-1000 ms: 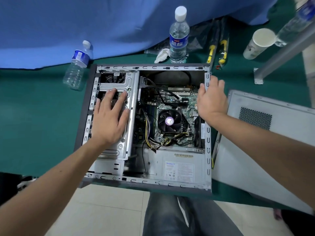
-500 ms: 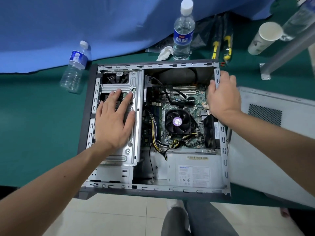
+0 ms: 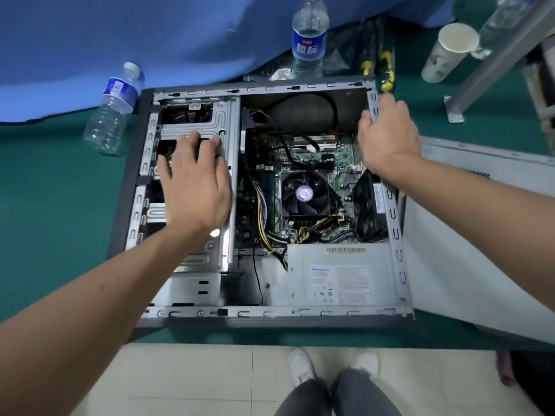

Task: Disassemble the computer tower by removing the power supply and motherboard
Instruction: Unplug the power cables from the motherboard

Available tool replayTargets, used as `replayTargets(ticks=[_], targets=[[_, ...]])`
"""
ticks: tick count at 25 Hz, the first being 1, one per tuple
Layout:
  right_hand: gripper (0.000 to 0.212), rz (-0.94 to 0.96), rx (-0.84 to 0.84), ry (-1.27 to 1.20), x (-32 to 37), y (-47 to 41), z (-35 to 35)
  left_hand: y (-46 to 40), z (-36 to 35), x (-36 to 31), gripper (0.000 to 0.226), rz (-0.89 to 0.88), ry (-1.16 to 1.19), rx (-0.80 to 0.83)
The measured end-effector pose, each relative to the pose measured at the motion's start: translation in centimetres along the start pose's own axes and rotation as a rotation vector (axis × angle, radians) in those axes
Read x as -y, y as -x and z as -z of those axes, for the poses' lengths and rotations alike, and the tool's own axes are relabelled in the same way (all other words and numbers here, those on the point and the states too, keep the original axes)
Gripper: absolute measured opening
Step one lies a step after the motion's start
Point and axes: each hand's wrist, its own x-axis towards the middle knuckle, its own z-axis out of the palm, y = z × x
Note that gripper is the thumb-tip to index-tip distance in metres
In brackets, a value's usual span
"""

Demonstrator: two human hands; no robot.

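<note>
- Computer tower [image 3: 129, 187]: laid on its side on the green table surface [image 3: 54, 205], side panel off and interior exposed; dark outer shell, bare silver rims pierced with slots.
- Power supply [image 3: 339, 277]: grey metal box with a white label and a barcode strip, seated in the near right corner of the case.
- Motherboard [image 3: 336, 154]: green board fixed to the case floor, fitted with a black CPU fan [image 3: 304, 195] with a purple hub; yellow and black cables are run across it.
- Drive cage [image 3: 223, 121]: silver stamped metal, occupying the left portion.
- Left hand [image 3: 192, 181]: laid flat on the drive cage, fingers straight and spread.
- Right hand [image 3: 387, 136]: wrapped over the right rim of the case, gripping it.
- Removed side panel [image 3: 468, 235]: laid just right of the tower.
</note>
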Motion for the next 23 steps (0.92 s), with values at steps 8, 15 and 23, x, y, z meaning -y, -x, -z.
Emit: replayTargets(ticks=[8, 15, 23], targets=[[0.053, 0.088, -0.03, 0.017, -0.3, -0.1, -0.2, 0.1, 0.0, 0.0, 0.038, -0.008, -0.037, -0.053], [0.047, 0.565, -0.156, 0.179, 0.7, 1.8, 1.2, 0.1, 0.1, -0.1, 0.041, -0.002, -0.058, -0.051], [0.04, 1.176, 0.392, 0.389, 7.9, 5.9, -5.5, -0.1, -0.1, 0.1, 0.041, -0.004, -0.059, -0.067]])
